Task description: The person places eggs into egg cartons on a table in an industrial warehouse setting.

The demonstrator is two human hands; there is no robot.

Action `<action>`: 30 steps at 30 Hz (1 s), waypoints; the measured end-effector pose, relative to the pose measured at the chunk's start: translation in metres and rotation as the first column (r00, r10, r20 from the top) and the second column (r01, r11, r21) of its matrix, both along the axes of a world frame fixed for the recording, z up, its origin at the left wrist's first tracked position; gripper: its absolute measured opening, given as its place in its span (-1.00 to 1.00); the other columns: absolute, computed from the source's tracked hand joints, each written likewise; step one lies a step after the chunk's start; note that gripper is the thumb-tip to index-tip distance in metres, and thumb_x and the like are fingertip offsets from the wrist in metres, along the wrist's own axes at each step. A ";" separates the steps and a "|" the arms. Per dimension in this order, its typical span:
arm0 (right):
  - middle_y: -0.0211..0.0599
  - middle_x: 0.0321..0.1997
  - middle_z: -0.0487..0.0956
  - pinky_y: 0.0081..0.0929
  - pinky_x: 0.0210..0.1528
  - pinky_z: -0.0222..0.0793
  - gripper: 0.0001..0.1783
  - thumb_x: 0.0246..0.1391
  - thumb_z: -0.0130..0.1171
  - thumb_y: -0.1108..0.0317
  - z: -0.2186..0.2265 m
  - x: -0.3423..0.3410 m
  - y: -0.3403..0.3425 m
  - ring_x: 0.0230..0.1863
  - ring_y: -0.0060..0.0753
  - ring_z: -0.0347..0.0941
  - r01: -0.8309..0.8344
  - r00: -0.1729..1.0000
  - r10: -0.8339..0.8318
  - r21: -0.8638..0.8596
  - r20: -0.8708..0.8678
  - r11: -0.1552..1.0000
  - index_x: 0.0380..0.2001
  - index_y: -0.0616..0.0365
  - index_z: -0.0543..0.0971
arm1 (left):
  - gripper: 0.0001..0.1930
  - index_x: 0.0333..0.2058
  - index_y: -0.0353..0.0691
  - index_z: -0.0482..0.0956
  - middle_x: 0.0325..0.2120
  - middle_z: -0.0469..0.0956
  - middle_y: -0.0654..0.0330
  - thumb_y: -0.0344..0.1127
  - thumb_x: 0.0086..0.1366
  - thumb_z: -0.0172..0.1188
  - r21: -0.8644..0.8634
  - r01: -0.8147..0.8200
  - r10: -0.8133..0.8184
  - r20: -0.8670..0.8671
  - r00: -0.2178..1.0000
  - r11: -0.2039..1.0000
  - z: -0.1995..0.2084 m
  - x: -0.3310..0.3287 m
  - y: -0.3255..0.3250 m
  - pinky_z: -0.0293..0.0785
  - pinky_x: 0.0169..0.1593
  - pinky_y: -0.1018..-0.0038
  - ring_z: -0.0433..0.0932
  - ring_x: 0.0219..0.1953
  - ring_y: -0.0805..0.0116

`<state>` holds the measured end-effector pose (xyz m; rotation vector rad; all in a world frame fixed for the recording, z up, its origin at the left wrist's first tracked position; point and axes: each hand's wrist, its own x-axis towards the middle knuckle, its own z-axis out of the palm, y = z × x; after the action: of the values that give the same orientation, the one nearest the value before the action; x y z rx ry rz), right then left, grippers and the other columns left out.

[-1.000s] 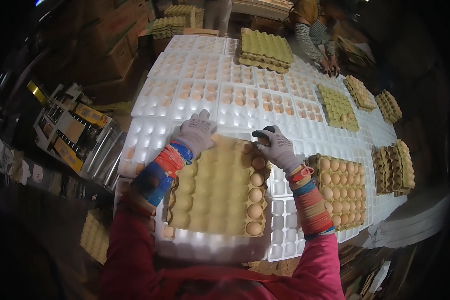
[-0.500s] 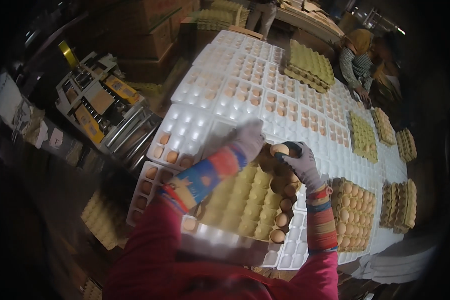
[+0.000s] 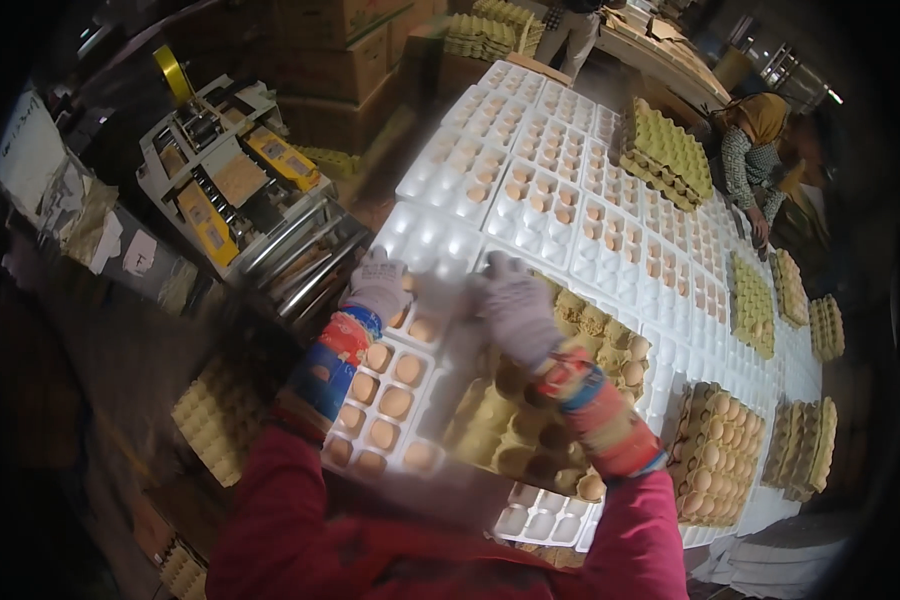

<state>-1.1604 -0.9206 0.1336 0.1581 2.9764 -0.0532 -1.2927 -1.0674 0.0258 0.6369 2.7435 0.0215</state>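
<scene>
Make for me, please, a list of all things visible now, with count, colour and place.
White moulded trays: many, white, across the middle
Eggs: many, light brown, in white and pulp trays
Near pulp tray: one, yellow-brown, lower centre
Egg-filled pulp tray: one, yellow-brown, lower right
Other pulp trays: several, yellowish, far side, right, lower left
Machine: one, grey with yellow parts, left
Boxes: several, brown, upper left
Co-workers: two, patterned sleeves or pale trousers, top and upper right
Left hand: one, pale glove, near an egg, left of centre
Right hand: one, pale glove, blurred, centre
Sleeves: two, pink with multicoloured cuffs, lower edge
</scene>
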 end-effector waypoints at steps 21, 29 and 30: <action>-0.16 -0.06 0.49 -0.16 0.11 0.27 -0.54 0.05 0.10 0.14 -0.125 -0.111 0.031 0.00 -0.07 0.40 -0.007 0.906 -0.053 -0.142 -0.419 0.990 0.03 0.04 0.47 | -0.54 0.15 -0.24 0.41 0.15 0.34 -0.07 -0.32 0.28 0.12 0.950 0.020 0.086 -0.049 0.995 0.312 -0.115 -0.112 0.011 0.27 0.21 0.22 0.36 0.13 0.01; 0.00 0.05 0.49 -0.21 0.10 0.38 -0.39 -0.11 0.31 -0.06 0.012 0.110 0.104 0.06 0.03 0.43 0.779 0.573 -0.775 -0.118 -0.268 0.616 -0.02 0.07 0.57 | -0.28 0.32 0.06 0.22 0.27 0.20 0.04 0.13 0.23 0.12 0.503 0.253 -0.108 -0.299 0.948 0.826 -0.079 -0.057 0.030 -0.10 0.35 -0.06 0.09 0.33 -0.01; 0.00 0.02 0.52 -0.31 0.13 0.37 -0.40 -0.16 0.33 -0.06 0.021 0.120 0.115 0.08 -0.03 0.43 0.880 0.446 -0.883 -0.109 -0.145 0.462 -0.05 0.03 0.60 | -0.28 0.29 0.03 0.28 0.23 0.26 0.01 0.11 0.18 0.19 0.553 0.358 -0.145 -0.391 0.909 0.752 -0.057 -0.039 0.042 -0.03 0.33 -0.03 0.15 0.29 -0.02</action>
<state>-1.0408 -0.8053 0.1548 1.7899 2.6469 -0.2249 -1.3319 -1.0253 -0.0316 1.2938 2.9129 0.8608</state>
